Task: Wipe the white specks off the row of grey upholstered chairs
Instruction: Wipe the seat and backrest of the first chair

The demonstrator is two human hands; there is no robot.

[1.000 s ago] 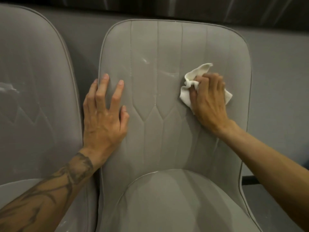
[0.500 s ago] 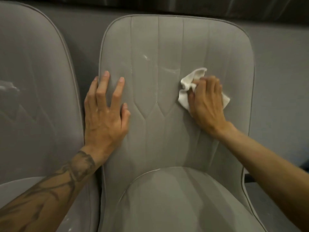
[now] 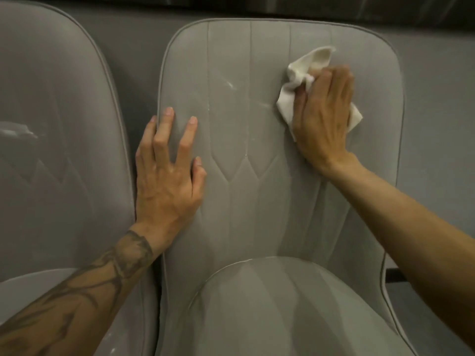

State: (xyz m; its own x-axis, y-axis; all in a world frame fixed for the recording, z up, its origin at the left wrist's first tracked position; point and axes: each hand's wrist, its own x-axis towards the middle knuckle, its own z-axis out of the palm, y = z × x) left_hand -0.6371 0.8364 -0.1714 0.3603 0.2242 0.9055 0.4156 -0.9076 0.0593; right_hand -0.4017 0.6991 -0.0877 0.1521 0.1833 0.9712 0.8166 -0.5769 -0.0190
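Observation:
A grey upholstered chair (image 3: 257, 201) fills the middle of the view, its backrest facing me. Faint white specks (image 3: 230, 84) and streaks mark the upper middle of the backrest, left of the cloth. My right hand (image 3: 325, 116) presses a crumpled white cloth (image 3: 303, 73) flat against the upper right of the backrest. My left hand (image 3: 167, 176) lies flat with fingers spread on the backrest's left edge, holding nothing. A second grey chair (image 3: 56, 150) stands to the left, with a white smear (image 3: 18, 131) on its backrest.
A grey wall (image 3: 437, 124) runs behind the chairs, with a dark band along the top. The two chairs stand close, with a narrow dark gap (image 3: 133, 124) between them. Grey floor (image 3: 395, 299) shows at the lower right.
My right hand has slid the cloth up and to the right on the backrest. My left hand has stayed in place on the left edge.

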